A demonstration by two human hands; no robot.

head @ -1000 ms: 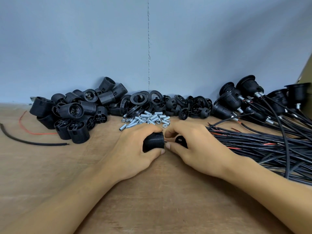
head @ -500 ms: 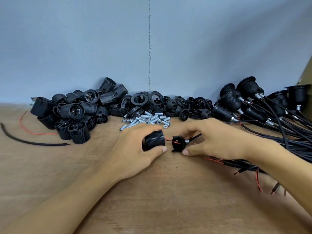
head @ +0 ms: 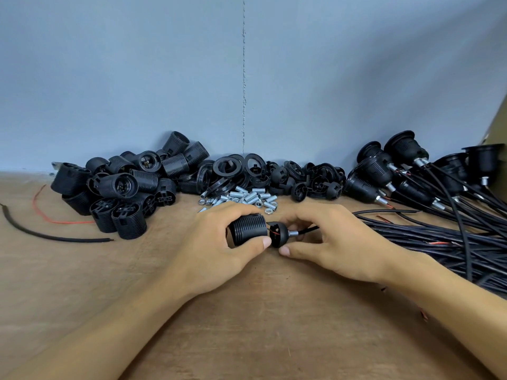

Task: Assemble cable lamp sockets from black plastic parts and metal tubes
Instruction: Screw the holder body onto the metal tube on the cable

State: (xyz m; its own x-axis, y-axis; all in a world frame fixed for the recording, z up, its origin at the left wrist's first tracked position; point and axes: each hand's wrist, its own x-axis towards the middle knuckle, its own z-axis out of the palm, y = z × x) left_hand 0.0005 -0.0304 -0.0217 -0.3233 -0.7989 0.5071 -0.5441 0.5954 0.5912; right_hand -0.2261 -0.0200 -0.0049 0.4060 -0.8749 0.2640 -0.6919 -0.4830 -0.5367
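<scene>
At frame centre, the left hand (head: 219, 250) gripped a threaded socket body (head: 248, 231). The right hand (head: 329, 242) pinched a cabled cap (head: 278, 237), its metal tube (head: 293, 233) fitted, almost mated to it. Finished sockets (head: 384, 171) lay upper right; many loose bodies (head: 123, 187) at left lay unassembled.

Wooden table (head: 82, 297), heap of socket bodies (head: 123, 187), black rings (head: 233, 171), metal tubes (head: 247, 197), cabled sockets (head: 384, 174), cable bundle (head: 439, 242), stray wires (head: 55, 237)

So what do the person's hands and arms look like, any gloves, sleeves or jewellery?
Both the left hand and right hand are bare: no gloves, rings or watch. The left forearm and right forearm are bare too, with no sleeve in view. The thumbnails are short and plain.
</scene>
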